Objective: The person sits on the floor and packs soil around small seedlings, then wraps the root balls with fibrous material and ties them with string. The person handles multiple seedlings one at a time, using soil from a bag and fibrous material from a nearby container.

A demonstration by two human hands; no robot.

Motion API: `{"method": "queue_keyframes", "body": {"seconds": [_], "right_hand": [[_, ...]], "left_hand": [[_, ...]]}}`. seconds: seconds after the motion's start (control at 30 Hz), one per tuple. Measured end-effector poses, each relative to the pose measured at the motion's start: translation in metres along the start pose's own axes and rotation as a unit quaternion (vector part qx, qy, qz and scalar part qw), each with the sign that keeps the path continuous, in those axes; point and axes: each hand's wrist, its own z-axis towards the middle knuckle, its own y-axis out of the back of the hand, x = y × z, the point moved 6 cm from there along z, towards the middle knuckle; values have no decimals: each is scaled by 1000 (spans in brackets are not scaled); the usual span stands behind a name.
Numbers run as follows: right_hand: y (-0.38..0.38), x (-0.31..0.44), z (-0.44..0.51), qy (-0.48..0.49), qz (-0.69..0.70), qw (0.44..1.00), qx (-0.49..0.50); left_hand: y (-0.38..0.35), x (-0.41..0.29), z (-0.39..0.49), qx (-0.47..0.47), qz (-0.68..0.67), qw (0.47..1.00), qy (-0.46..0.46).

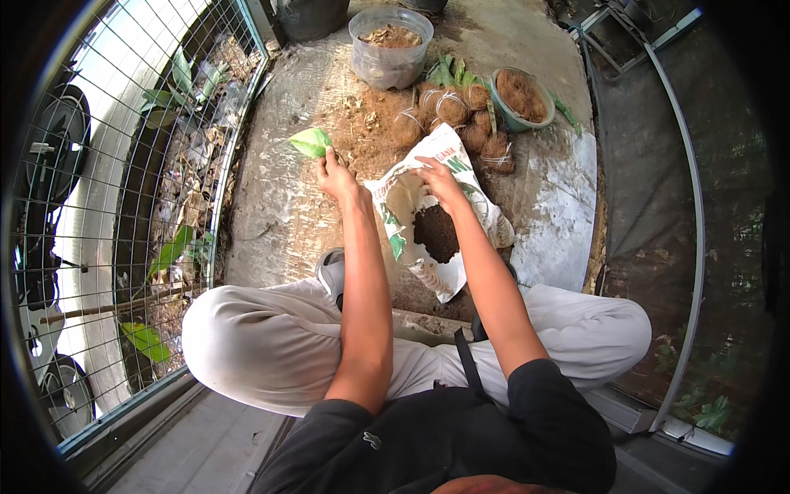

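Note:
Between the fingers of my left hand [337, 175] is a green leaf [310, 142], held out over the concrete to the left. My right hand [439, 183] is at the mouth of a white printed plastic sack [484, 200], its fingers on or just inside the upper rim; how firmly they grip cannot be made out. Dark soil [437, 233] shows inside the sack, which stands open on the floor before my knees. Just beyond the sack lies a heap of brown fibre balls [452, 108], several tied with white string.
A clear plastic tub [391, 62] of dry brown material stands beyond. A green bowl [524, 99] holds brown fibre. Loose fibre [364, 126] litters the concrete floor [278, 204]. Wire mesh fencing [203, 185] borders the left, dark netting [648, 204] the right.

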Motion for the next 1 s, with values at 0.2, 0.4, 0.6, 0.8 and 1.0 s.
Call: {"method": "queue_keyframes", "body": {"seconds": [0.2, 0.4, 0.6, 0.8, 1.0], "right_hand": [[59, -101, -58, -179, -117, 977, -1], [131, -185, -73, -156, -257, 913, -277], [104, -210, -101, -101, -249, 924, -270], [91, -210, -113, -33, -269, 909, -316], [95, -211, -106, -59, -253, 920, -294]], "left_hand": [[-4, 12, 2, 82, 37, 995, 40], [-20, 30, -18, 87, 32, 995, 48], [-12, 25, -13, 110, 19, 993, 31], [-10, 30, -16, 108, 53, 992, 43], [-10, 35, -20, 103, 82, 991, 39]]}}
